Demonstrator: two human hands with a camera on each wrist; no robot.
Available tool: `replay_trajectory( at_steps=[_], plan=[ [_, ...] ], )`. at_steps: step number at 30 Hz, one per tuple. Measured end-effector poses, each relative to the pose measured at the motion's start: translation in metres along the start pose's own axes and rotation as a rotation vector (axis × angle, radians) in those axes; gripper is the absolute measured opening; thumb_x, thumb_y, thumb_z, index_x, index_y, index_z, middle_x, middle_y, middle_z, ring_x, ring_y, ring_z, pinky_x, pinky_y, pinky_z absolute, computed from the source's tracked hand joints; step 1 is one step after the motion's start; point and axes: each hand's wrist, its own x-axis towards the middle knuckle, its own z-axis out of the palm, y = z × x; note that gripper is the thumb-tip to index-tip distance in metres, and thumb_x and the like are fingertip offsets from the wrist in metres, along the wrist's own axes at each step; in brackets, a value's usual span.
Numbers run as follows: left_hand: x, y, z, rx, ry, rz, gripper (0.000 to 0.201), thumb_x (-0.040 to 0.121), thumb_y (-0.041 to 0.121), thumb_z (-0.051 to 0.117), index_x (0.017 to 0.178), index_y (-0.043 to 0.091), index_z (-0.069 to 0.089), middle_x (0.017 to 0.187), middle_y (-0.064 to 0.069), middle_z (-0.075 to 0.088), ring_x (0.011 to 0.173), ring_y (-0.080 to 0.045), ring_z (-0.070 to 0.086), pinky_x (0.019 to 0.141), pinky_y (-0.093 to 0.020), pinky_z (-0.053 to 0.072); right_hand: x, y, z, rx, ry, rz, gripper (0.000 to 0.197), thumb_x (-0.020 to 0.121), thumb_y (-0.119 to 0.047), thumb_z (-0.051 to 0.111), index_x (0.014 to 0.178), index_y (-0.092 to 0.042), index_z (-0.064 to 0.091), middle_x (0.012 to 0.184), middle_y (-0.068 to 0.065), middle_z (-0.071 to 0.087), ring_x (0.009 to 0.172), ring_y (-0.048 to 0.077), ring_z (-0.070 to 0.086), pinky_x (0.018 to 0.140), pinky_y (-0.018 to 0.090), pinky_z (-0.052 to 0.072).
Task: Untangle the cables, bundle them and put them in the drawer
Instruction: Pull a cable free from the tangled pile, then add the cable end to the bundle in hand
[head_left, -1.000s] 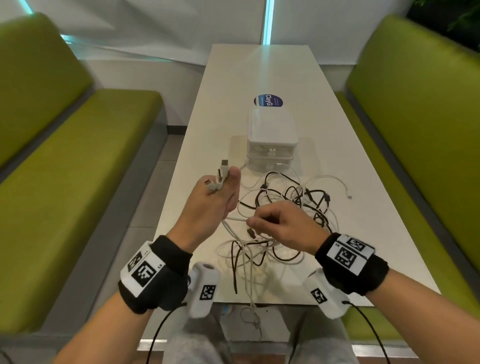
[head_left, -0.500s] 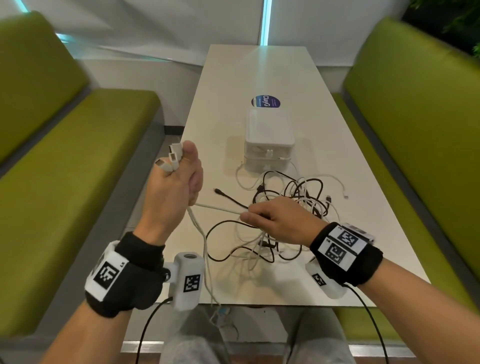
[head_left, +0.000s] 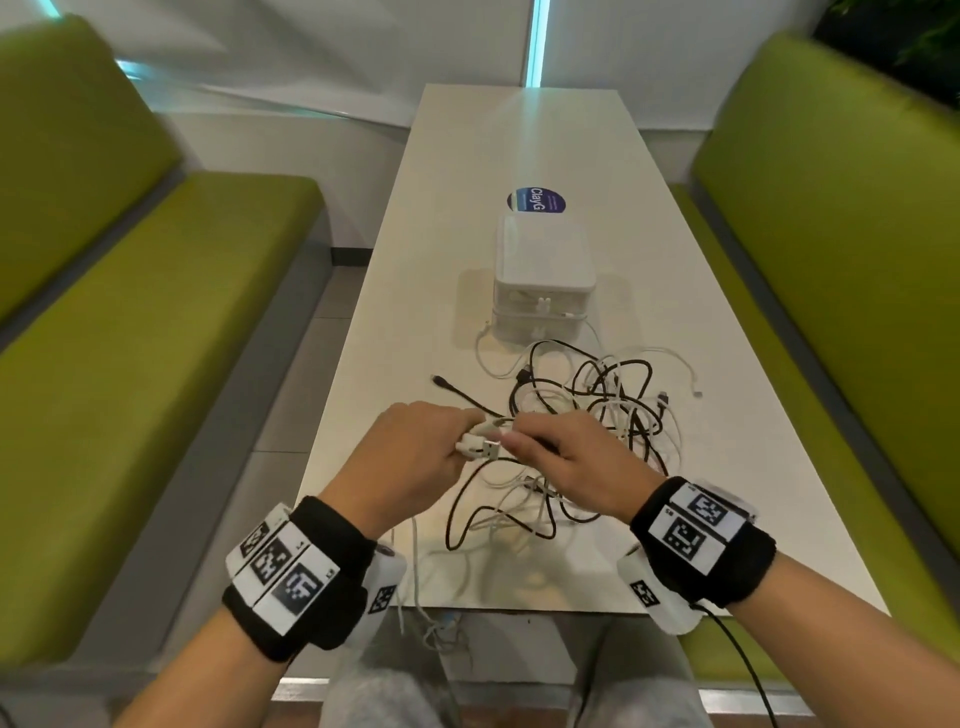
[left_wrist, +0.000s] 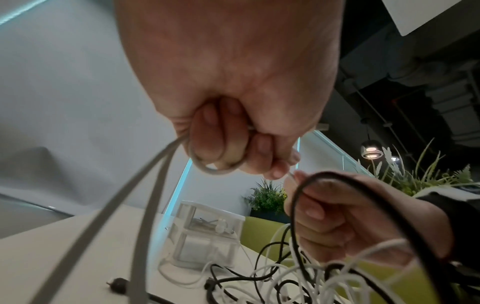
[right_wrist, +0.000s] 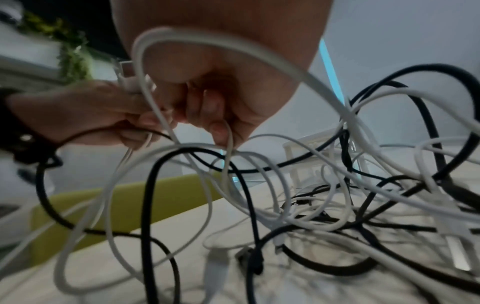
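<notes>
A tangle of black and white cables lies on the white table in front of a small white drawer box. My left hand is curled in a fist round a white cable, whose two plug ends stick out by the thumb. My right hand meets it from the right and pinches the same white cable just beside the plugs. A black cable loops over my right hand. Two strands of the white cable trail down from my left fist.
Green benches flank the table on both sides. A round blue sticker lies behind the drawer box. A black plug end points left from the tangle. White cable hangs over the table's near edge.
My left hand, raised out to the left with the plugs, has come back down and right to meet my right hand. The pulled white cable has gone slack.
</notes>
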Motion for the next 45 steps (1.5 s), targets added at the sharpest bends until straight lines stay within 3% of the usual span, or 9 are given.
replay_trajectory(
  at_steps=[3,9,12,16,20,29,35,39,45],
  plan=[
    [-0.008,-0.011,-0.008,-0.028,0.028,-0.008,0.016,0.087,0.030,0.041,0.075,0.037,0.049,0.075,0.007,0.070,0.071,-0.022,0.064,0.063,-0.040,0.048,0.000,-0.001,0.003,-0.081,-0.012,-0.040,0.033,0.100,-0.043,0.042,0.071,-0.025,0.042,0.057,-0.006,0.046,0.056,0.009,0.047,0.055,0.029,0.038],
    [-0.020,-0.027,-0.028,-0.145,0.285,-0.047,0.024,0.090,0.026,0.047,0.069,0.038,0.049,0.056,0.021,0.051,0.065,-0.008,0.056,0.059,-0.004,0.036,0.014,-0.001,0.000,-0.130,-0.016,-0.020,0.038,0.099,-0.044,0.042,0.064,-0.031,0.034,0.054,-0.005,0.045,0.053,0.009,0.045,0.054,0.020,0.031],
    [-0.028,-0.050,-0.046,-0.161,0.382,-0.167,0.024,0.083,0.024,0.042,0.066,0.033,0.055,0.069,0.011,0.059,0.059,-0.008,0.057,0.059,-0.025,0.045,0.002,0.015,-0.006,-0.119,-0.019,0.077,0.040,0.101,-0.041,0.042,0.062,-0.033,0.034,0.054,-0.008,0.044,0.054,0.007,0.044,0.056,0.025,0.033],
    [-0.023,-0.060,-0.042,-0.079,0.266,-0.325,0.031,0.090,0.000,0.051,0.075,0.024,0.063,0.066,0.021,0.057,0.058,0.002,0.055,0.054,-0.021,0.038,0.000,0.014,0.005,-0.111,-0.028,0.108,0.038,0.101,-0.040,0.040,0.068,-0.023,0.044,0.058,-0.008,0.047,0.057,0.012,0.047,0.060,0.034,0.040],
    [-0.013,-0.051,-0.026,-0.052,0.320,-0.230,0.034,0.090,-0.002,0.054,0.111,0.021,0.067,0.112,0.013,0.067,0.102,-0.015,0.064,0.087,-0.036,0.052,0.007,0.004,0.019,-0.252,-0.074,0.095,0.040,0.102,-0.042,0.035,0.081,-0.013,0.051,0.069,0.004,0.060,0.067,0.024,0.055,0.065,0.038,0.043],
    [0.002,0.006,-0.001,-0.249,0.350,0.225,0.051,0.079,-0.009,0.050,0.119,0.018,0.067,0.124,0.008,0.064,0.109,-0.006,0.062,0.094,-0.025,0.051,0.008,-0.006,0.020,-0.310,-0.023,0.188,0.033,0.101,-0.034,0.040,0.080,-0.013,0.053,0.067,0.005,0.057,0.066,0.027,0.052,0.060,0.034,0.032],
    [0.009,0.016,0.014,-0.144,0.292,-0.089,0.026,0.080,0.021,0.040,0.077,0.018,0.066,0.070,0.005,0.064,0.063,-0.020,0.056,0.059,-0.040,0.047,0.006,-0.008,0.019,-0.161,0.132,0.114,0.038,0.096,-0.039,0.037,0.086,-0.012,0.062,0.067,0.005,0.064,0.060,0.026,0.056,0.058,0.040,0.046],
    [0.009,0.023,0.009,-0.186,0.088,-0.156,0.033,0.090,0.019,0.043,0.113,0.031,0.065,0.095,0.004,0.072,0.091,-0.021,0.064,0.077,-0.035,0.049,0.002,-0.011,0.020,-0.138,0.180,0.081,0.026,0.092,-0.027,0.042,0.090,-0.009,0.061,0.071,0.006,0.064,0.062,0.025,0.056,0.055,0.034,0.039],
    [0.013,0.017,0.004,0.028,-0.052,-0.144,0.029,0.090,0.011,0.043,0.066,0.026,0.039,0.063,0.006,0.047,0.069,-0.027,0.051,0.059,-0.033,0.029,0.000,-0.005,0.021,-0.313,0.008,0.056,0.043,0.093,-0.043,0.026,0.103,-0.017,0.059,0.086,0.003,0.068,0.077,0.026,0.061,0.066,0.040,0.048]
  ],
)
